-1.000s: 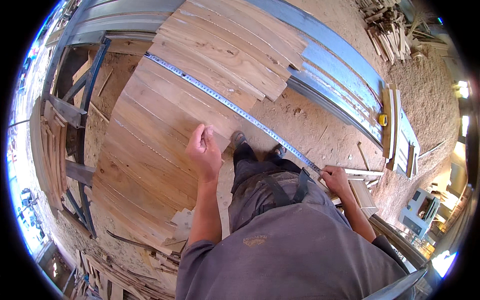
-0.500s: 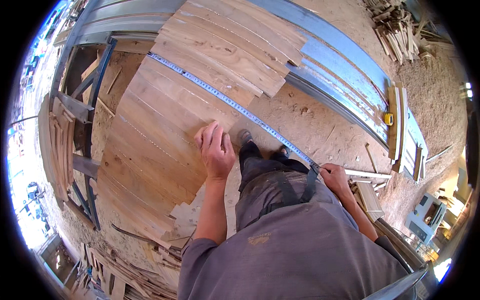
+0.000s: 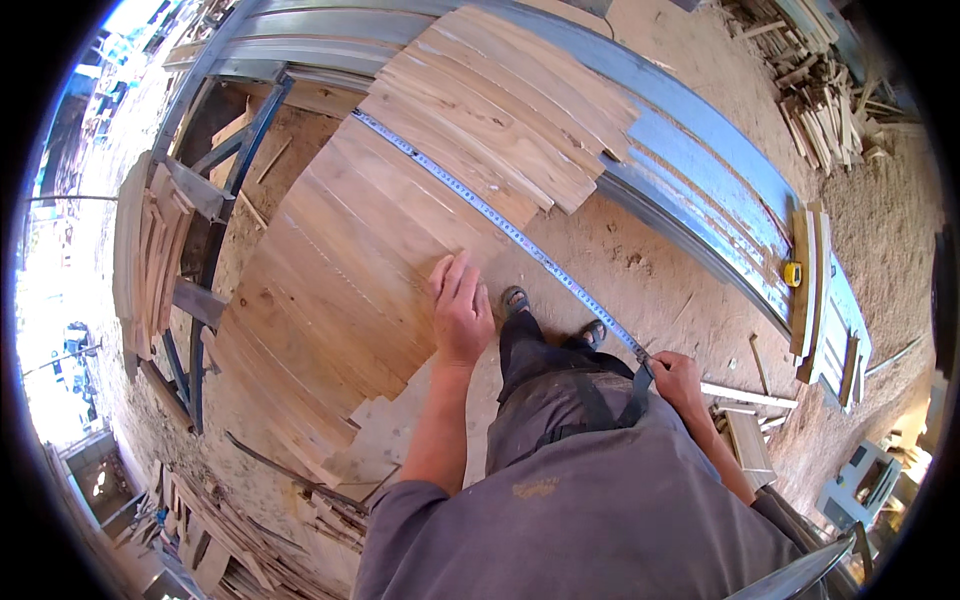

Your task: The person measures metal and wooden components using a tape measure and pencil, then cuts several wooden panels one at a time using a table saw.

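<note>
A wide panel of edge-to-edge wooden boards (image 3: 320, 250) lies on the metal frame, with pale lines along several seams. My left hand (image 3: 462, 315) rests at the panel's near edge, fingers slightly bent and apart, holding nothing. Across the boards stretches the blade of a tape measure (image 3: 490, 213), out over the gap to my waist. At that near end my right hand (image 3: 677, 382) is closed on the tape measure; its fingers hide most of what is in the grip. A dark strap (image 3: 636, 398) hangs beside this hand.
Blue-grey metal beams (image 3: 690, 165) run along the far side. On them sit upright wood strips (image 3: 808, 280) and a small yellow tape measure (image 3: 792, 273). Scrap wood lies in piles (image 3: 225, 530) at lower left and upper right (image 3: 825, 125). A grey machine (image 3: 860, 485) stands at right.
The whole view has shifted, so the boards and both hands appear farther right. Both hands keep about the same places against the boards and tape, and the blade stays stretched out.
</note>
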`<state>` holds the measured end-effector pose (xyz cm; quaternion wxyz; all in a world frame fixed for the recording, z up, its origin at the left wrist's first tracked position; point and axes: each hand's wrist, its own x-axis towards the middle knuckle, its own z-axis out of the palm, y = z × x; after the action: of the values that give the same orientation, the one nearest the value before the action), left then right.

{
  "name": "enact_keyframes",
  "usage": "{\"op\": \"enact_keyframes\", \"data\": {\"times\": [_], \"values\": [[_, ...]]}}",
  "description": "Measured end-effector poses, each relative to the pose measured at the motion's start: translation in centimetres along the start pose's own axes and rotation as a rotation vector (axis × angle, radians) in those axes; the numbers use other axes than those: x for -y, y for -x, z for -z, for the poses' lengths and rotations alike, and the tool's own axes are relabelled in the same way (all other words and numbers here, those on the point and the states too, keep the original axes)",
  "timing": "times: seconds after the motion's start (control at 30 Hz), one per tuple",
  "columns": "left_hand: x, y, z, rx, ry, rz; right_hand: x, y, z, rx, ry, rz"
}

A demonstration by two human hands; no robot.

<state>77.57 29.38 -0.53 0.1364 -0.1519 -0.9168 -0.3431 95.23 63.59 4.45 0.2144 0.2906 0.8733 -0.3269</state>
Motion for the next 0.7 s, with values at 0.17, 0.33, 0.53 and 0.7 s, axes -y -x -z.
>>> {"op": "enact_keyframes", "data": {"times": [0.17,0.33,0.53,0.7], "values": [[-1.0,1.6,0.8,0.082,-0.043,0.017,-0.6,0.1,-0.5,-0.046,0.005,0.054],[-1.4,2.7,1.6,0.079,-0.032,0.024,-0.8,0.6,-0.8,-0.072,0.037,0.094],[-1.3,5.1,2.7,0.054,-0.015,0.041,0.1,1.9,-1.0,-0.043,0.072,0.105],[-2.0,7.5,3.8,0.047,-0.023,0.081,1.9,2.8,-1.4,-0.011,0.02,0.083]]}}
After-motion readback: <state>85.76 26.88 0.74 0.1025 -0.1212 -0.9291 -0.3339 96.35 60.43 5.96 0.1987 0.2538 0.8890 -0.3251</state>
